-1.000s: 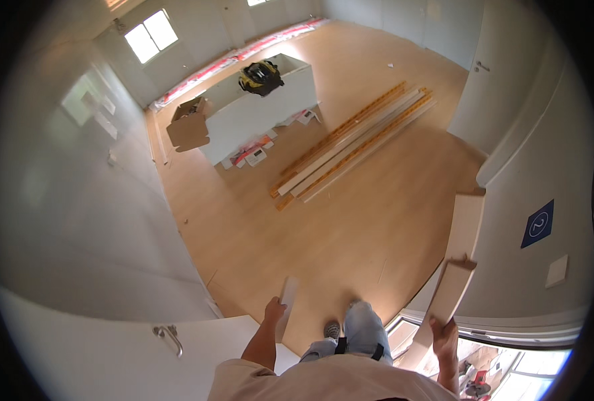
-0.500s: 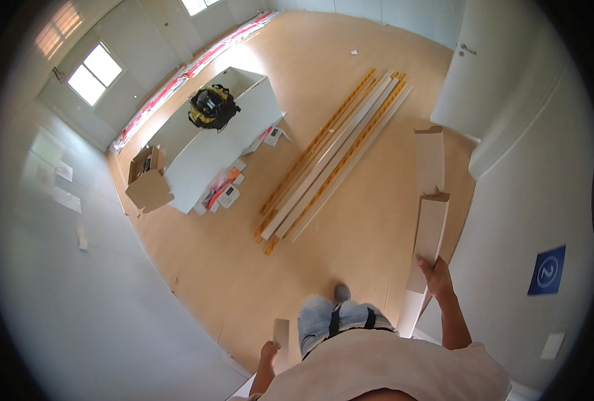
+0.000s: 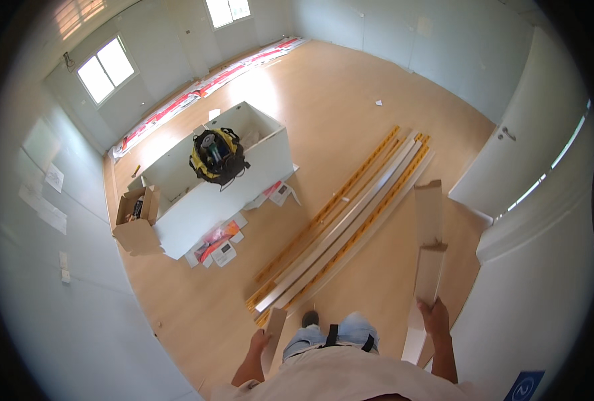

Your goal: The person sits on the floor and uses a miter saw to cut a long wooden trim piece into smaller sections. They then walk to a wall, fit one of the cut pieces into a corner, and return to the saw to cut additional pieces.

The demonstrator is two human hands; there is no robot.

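My right hand [image 3: 434, 317] is closed round the edge of a long, narrow cardboard carton [image 3: 431, 271] beside my right side. The carton reaches forward from the hand, with a torn fold partway along and a ragged far end; a pale lower stretch runs back past my hip. At my left side my left hand [image 3: 260, 341] grips a shorter flat strip of brown cardboard [image 3: 275, 329], tilted upward. Its lower end is hidden by my body. Ahead of my feet lies a bundle of long white and yellow-patterned strips [image 3: 350, 224] on the floor.
A long white cabinet carcass [image 3: 207, 217] lies at the left, bearing a yellow-and-black tool bag [image 3: 217, 157]. An opened cardboard box [image 3: 136, 214] stands at its near end. Flattened printed packaging [image 3: 220, 244] lies beside it. A white door [image 3: 504, 144] stands at the right.
My view has shifted, and I have stepped nearer the strips on the floor. Both hands keep hold of their cardboard; the left piece has come up and forward beside me.
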